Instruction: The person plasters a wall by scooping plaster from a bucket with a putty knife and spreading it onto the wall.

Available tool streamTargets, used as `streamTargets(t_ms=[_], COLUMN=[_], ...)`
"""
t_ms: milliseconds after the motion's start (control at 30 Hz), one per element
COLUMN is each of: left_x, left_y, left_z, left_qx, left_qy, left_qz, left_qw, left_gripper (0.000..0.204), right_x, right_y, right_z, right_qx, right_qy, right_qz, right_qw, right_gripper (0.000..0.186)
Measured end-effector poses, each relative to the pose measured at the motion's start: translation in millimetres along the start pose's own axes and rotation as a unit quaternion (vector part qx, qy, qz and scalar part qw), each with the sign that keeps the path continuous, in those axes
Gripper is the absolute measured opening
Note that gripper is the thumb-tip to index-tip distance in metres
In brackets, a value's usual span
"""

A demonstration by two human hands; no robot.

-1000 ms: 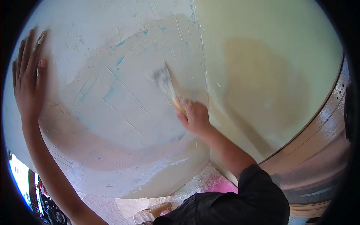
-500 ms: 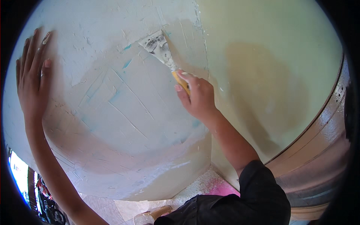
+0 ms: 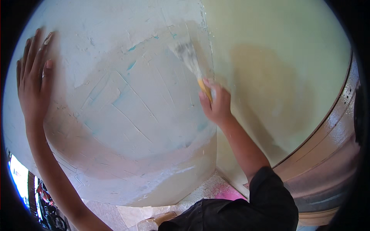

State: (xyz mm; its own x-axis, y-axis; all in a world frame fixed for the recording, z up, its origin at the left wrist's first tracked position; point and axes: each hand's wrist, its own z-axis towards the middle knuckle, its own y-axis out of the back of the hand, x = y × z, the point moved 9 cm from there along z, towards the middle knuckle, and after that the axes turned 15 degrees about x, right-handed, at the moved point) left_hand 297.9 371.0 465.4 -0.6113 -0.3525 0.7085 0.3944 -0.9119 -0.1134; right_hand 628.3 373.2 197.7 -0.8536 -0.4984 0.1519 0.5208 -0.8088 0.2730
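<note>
My right hand (image 3: 219,101) grips the yellow handle of a putty knife (image 3: 189,57). Its broad blade is smeared with white and dark residue, blurred by motion, and lies against or very near the whitish wall (image 3: 127,96), close to the corner; contact cannot be made out. White filler, raised ridge lines and a few turquoise patches mark that wall. Flat against its left part rests my left hand (image 3: 34,81), fingers stretched upward, with a whitish smear on one fingertip.
A pale green wall (image 3: 293,77) meets the whitish one at a corner on the right, my shadow on it. A curved-looking brown wooden piece (image 3: 323,150) stands at far right. White debris and a pink patch (image 3: 229,191) lie on the floor. A motorcycle (image 3: 50,210) shows at lower left.
My right hand has moved right and slightly down with the putty knife, its blade now closer to the corner. My left hand stays in place.
</note>
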Motion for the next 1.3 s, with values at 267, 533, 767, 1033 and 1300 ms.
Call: streamTargets(t_ms=[267, 533, 767, 1033, 1300], left_x=[-9, -11, -10, -21, -8], left_y=[-19, -17, -12, -15, -21], left_z=[0, -2, -1, 0, 2], left_qx=[0.016, 0.036, -0.004, -0.042, -0.019], left_qy=[0.02, 0.015, 0.022, 0.004, -0.027], left_qz=[-0.007, 0.006, -0.023, -0.036, -0.034], left_qw=[1.0, 0.999, 0.999, 0.998, 0.999], left_gripper=[0.053, 0.052, 0.052, 0.052, 0.054], right_x=[-31, -34, -86, -82, -37], right_y=[-55, 10, -54, -6, -43], right_z=[-47, -34, -137, -194, -101], right_qx=[0.203, 0.027, 0.216, 0.123, 0.201], right_qy=[-0.124, -0.051, -0.283, -0.204, -0.19], right_qz=[-0.086, 0.0, -0.017, 0.038, 0.041], right_qw=[0.967, 0.998, 0.934, 0.97, 0.96], right_gripper=[0.04, 0.032, 0.039, 0.036, 0.035])
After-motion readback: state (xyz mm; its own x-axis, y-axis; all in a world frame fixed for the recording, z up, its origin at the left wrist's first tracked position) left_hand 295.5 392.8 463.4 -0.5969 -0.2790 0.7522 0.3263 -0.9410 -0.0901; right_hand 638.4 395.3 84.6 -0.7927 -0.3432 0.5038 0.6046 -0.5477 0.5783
